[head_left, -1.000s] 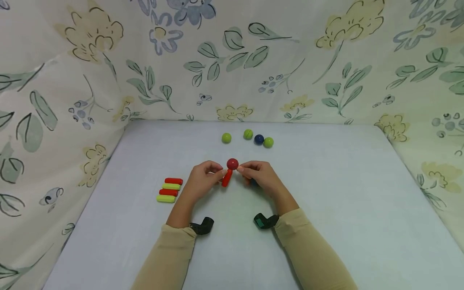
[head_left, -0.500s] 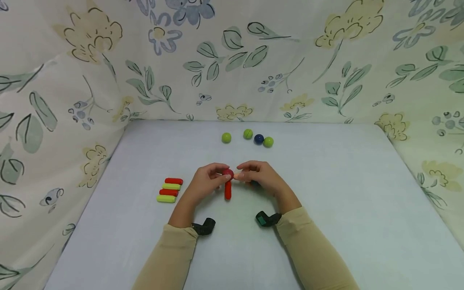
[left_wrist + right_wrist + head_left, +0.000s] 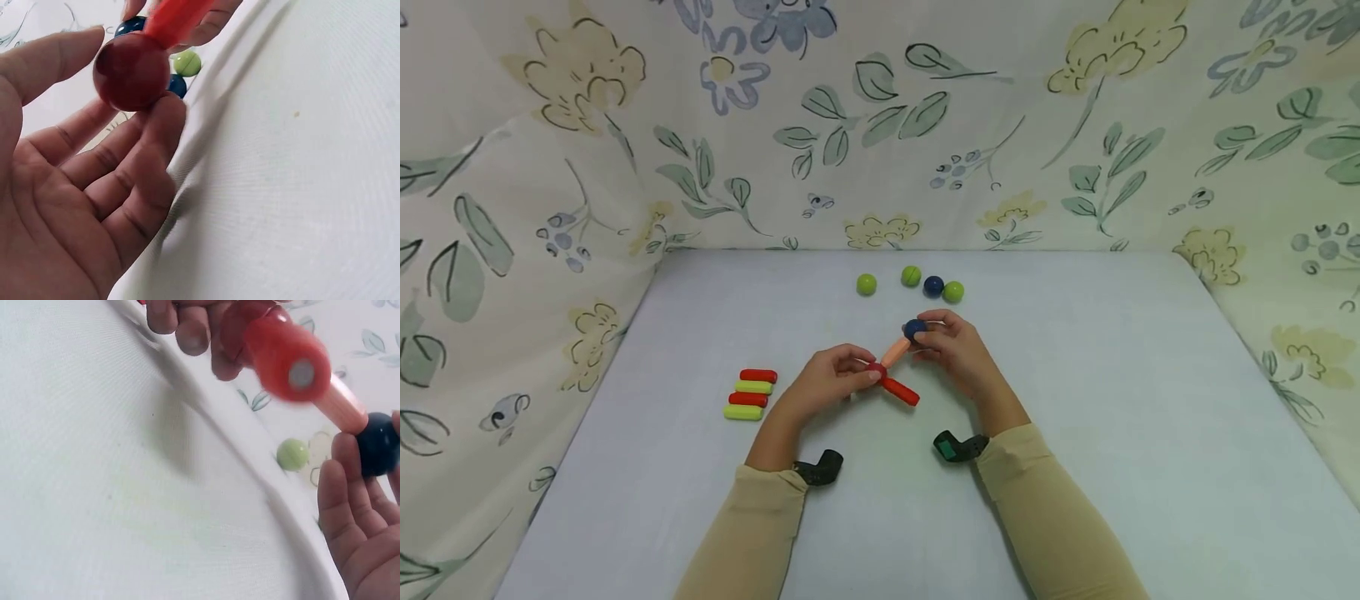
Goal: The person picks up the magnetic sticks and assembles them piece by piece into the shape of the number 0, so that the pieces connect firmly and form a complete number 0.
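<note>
In the head view my left hand (image 3: 827, 382) pinches a red ball (image 3: 131, 72) between thumb and fingertips. Two short rods join at this ball. The red rod (image 3: 901, 392) points right and toward me, its free end showing a grey disc in the right wrist view. A peach-orange rod (image 3: 895, 352) runs away and to the right, up to a dark blue ball (image 3: 377, 444). My right hand (image 3: 958, 354) holds that blue ball between thumb and fingers. Both hands are raised over the white table, with the joined pieces between them.
Left of my hands, red rods (image 3: 758, 376) and yellow-green rods (image 3: 743, 412) lie stacked in a row. Toward the back edge sit several green balls (image 3: 867, 284) and a dark blue ball (image 3: 933, 287). A floral cloth (image 3: 880, 167) hangs behind the white table (image 3: 1112, 400).
My left fingers have moved from beside the red rod onto the red ball. The red rod has swung rightward. My right hand has moved away from me, bringing the blue ball and orange rod into clearer view.
</note>
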Demonstrator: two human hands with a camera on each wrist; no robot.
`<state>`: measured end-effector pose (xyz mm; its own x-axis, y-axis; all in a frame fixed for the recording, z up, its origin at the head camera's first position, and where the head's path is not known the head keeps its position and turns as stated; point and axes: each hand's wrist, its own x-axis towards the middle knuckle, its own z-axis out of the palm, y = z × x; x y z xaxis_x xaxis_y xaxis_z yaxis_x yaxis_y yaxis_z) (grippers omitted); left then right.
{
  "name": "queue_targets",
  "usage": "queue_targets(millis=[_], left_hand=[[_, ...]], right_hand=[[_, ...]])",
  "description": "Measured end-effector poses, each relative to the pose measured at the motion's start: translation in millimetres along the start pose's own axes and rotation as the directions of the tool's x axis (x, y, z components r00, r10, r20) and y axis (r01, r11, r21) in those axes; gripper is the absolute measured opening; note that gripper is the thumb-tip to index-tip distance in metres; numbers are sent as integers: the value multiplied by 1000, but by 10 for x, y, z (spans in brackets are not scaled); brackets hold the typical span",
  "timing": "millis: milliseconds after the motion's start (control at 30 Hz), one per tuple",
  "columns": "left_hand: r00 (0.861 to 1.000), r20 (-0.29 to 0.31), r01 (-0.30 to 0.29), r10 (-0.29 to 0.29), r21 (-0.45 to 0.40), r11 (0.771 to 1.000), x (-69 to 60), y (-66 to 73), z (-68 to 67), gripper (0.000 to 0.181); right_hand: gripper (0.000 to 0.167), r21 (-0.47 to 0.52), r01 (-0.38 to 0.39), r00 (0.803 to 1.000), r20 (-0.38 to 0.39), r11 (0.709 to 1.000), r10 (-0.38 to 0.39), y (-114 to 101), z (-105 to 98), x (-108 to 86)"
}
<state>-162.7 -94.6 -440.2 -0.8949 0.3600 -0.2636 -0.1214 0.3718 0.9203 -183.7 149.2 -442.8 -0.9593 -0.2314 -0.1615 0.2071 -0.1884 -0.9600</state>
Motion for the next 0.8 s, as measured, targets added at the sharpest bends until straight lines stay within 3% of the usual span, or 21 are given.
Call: queue_targets(millis=[100,233,533,667,800], left_hand=[[999,37,-1,0,31,1000,3,2,12,35],[1000,31,-8,6,51,999,3,0,18,33],[1000,8,-16,16,-43,999,10,-10,63,45],[1000,-21,-17,15,-58,998,20,-24,83,50],[996,-88,-2,-8,-112,994,41,-65,63,51]], right_hand=[[37,-46,11,1000,28,999,-9,14,33,6],[38,-125,23,997,81,992,-13,33,87,-1],[33,-260,4,996,84,966,18,42,192,-22],[28,-308,2,996,84,951,25,36,195,-33],[26,-345,-3,996,82,939,33,45,158,-34]])
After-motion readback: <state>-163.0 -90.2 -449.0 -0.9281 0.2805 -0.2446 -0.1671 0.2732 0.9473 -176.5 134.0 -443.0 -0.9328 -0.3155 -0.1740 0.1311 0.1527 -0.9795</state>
